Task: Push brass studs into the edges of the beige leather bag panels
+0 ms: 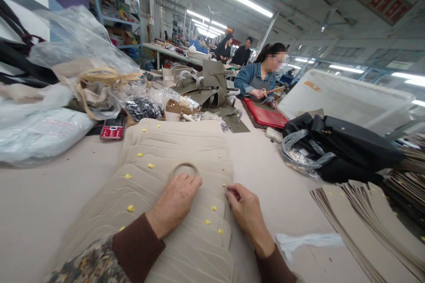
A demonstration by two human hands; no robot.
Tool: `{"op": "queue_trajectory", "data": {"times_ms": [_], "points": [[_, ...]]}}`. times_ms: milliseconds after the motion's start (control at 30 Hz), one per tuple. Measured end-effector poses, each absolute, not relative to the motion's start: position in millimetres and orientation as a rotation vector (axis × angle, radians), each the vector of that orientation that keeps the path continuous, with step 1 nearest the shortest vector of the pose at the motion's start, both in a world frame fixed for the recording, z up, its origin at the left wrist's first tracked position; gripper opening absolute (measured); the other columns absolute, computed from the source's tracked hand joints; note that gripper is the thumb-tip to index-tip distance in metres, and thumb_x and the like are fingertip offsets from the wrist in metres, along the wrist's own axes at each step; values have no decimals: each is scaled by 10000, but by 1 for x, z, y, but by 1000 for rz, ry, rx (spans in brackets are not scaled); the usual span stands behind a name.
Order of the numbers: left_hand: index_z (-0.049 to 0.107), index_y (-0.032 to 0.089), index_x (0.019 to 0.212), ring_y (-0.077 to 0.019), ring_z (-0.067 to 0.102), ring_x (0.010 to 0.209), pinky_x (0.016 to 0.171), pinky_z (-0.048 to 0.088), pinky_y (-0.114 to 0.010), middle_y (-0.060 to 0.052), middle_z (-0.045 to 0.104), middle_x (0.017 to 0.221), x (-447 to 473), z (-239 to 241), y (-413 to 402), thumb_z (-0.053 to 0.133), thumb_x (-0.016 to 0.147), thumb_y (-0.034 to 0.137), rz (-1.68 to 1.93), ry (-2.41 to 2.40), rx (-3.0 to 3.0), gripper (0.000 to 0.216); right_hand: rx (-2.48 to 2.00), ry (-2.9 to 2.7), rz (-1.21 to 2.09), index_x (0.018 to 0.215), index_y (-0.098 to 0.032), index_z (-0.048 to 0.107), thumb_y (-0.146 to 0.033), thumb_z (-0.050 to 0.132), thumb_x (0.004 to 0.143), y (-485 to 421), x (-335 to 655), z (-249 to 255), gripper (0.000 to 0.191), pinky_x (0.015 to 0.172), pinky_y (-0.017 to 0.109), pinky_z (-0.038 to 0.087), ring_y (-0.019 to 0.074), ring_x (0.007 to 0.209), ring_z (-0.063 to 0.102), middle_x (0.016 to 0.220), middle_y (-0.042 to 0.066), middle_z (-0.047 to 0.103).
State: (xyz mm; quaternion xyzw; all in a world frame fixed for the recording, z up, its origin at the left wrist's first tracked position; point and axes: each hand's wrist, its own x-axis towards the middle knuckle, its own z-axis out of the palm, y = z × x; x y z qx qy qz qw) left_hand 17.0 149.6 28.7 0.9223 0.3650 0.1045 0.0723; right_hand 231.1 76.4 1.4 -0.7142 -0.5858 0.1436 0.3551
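Bare hands (175, 199) at smooth, overlapping beige panels (196, 227) and thin ring (184, 163)

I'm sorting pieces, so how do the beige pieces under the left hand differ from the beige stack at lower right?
The beige pieces overlap in a long spread; the beige stack is fanned in bunches. Gold studs show on the beige pieces; I can make out none on the beige stack. Both are layered, with similar colouring.

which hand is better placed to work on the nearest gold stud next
Probably the right hand: it is close beside that gold stud at the beige panels' edge, while the left hand is farther off, at the ring.
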Motion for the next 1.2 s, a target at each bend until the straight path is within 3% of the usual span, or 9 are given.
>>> {"op": "queue_trajectory", "data": {"times_ms": [233,567,733,867,967,1200], "points": [[532,180,877,-215,497,795,731,402,-347,-55,606,856,17,28,148,385,854,9,256,1035,2811,226,-1727,-1659,517,883,-216,711,-211,546,869,59,219,12,166,733,258,475,178,776,664,845,30,727],[545,178,865,-225,547,773,705,459,-368,-52,622,830,18,26,144,386,906,78,228,873,2796,192,-1824,-1709,275,927,-203,657,-162,549,837,86,234,-9,146,742,279,486,182,795,638,865,41,681],[547,181,1085,-196,625,817,731,511,-317,-58,673,896,16,16,142,376,932,79,536,718,2679,251,-1753,-1560,273,915,-183,665,-224,555,870,85,230,-3,125,697,262,483,169,742,624,841,50,683],[459,192,1257,-168,669,832,738,541,-271,-58,697,963,17,14,139,400,949,120,773,569,2562,322,-1566,-1487,544,923,-180,696,-253,552,897,70,219,12,164,625,235,475,148,675,614,787,32,694],[321,193,1389,-173,683,889,770,556,-280,-81,697,1049,18,14,136,382,968,154,803,544,2554,427,-1394,-1622,586,989,-182,688,-188,552,890,64,210,22,168,672,237,481,148,750,623,857,39,691],[352,162,1311,-197,701,831,707,571,-287,-99,708,970,20,17,130,350,957,155,735,613,2590,354,-1296,-1771,455,946,-187,649,-132,532,895,66,198,26,139,699,248,478,150,774,614,857,49,669]]}}
